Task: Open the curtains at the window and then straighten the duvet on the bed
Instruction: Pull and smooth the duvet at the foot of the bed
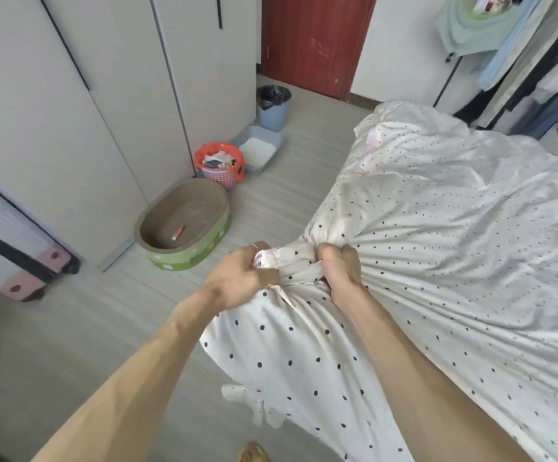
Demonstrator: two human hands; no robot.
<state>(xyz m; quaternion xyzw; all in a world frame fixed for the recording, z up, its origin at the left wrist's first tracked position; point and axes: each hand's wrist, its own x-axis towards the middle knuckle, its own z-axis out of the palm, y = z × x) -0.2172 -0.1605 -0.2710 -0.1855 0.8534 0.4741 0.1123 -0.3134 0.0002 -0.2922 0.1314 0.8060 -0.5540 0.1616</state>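
A white duvet point(454, 235) with small black dots covers the bed on the right and is creased in lines that fan out from my fists. My left hand point(242, 273) and my right hand point(339, 268) are side by side at the bed's left edge. Each is shut on a bunched fold of the duvet's edge. Below my hands a loose part of the duvet hangs over the bedside toward the floor. No window or curtains are in view.
On the floor to the left sit an oval green-sided cardboard tray point(184, 225), a red basket point(219, 165), a grey litter tray point(257, 150) and a blue bin point(273, 106). White wardrobe doors point(104, 95) line the left. Clothes point(537, 71) hang at the top right.
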